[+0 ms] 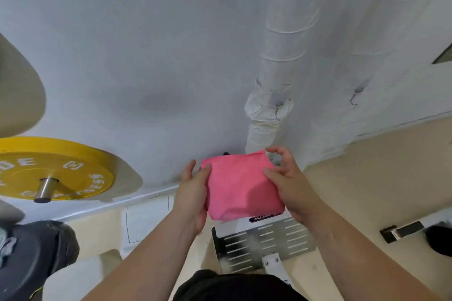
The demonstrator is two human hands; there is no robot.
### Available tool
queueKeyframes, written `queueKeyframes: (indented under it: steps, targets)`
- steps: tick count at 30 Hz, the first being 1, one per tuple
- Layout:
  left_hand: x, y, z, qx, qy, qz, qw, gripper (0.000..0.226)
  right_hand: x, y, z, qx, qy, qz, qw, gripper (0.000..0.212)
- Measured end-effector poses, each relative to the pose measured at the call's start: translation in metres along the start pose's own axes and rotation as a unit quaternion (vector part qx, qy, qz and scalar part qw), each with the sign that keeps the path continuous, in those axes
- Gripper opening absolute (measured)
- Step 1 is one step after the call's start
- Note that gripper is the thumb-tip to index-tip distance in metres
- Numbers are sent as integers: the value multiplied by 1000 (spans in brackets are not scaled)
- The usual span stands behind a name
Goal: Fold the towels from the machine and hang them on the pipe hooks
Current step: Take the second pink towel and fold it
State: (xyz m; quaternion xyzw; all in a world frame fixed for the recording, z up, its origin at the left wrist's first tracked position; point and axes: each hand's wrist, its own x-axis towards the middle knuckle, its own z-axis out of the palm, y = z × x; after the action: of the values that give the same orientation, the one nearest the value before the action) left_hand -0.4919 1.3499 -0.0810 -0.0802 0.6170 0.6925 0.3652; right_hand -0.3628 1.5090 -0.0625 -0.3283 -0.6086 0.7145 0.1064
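Head view: a pink towel [241, 184], folded into a compact square, is held in the air in front of the wrapped white pipe [274, 95]. Left hand [193, 193] grips its left edge; right hand [287, 181] pinches the right edge, thumb on top. Folding appears complete. Next move: raise the towel to a pipe hook [277, 111] and hang it there.

Yellow weight plate [56, 168] on steel bar [46, 189], black bag [36, 252] below it, white wall [146, 44] behind
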Motion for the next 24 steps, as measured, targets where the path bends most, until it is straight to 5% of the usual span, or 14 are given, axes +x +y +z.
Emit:
queueKeyframes:
  steps: [2, 4, 8, 11, 17, 24]
  targets:
    - [2, 1, -13, -22, -49, 20, 998, 82, 3, -2, 12, 4, 29, -15, 999, 25]
    - [-2, 4, -26, 50, -117, 78, 989, 89, 5, -4, 22, -26, 62, -34, 997, 41]
    - [-2, 18, -40, 154, -195, 133, 960, 58, 3, -19, 42, -22, 68, -28, 997, 47]
    - [5, 34, -50, 206, -228, 169, 937, 63, -6, -31, 54, -10, 19, -20, 1000, 32]
    - [22, 54, -45, 297, -217, 203, 907, 78, -11, -53, 50, -333, -3, -30, 943, 82]
    - [22, 67, -10, 369, -144, 349, 849, 39, 4, -70, 24, -432, 39, -120, 893, 35]
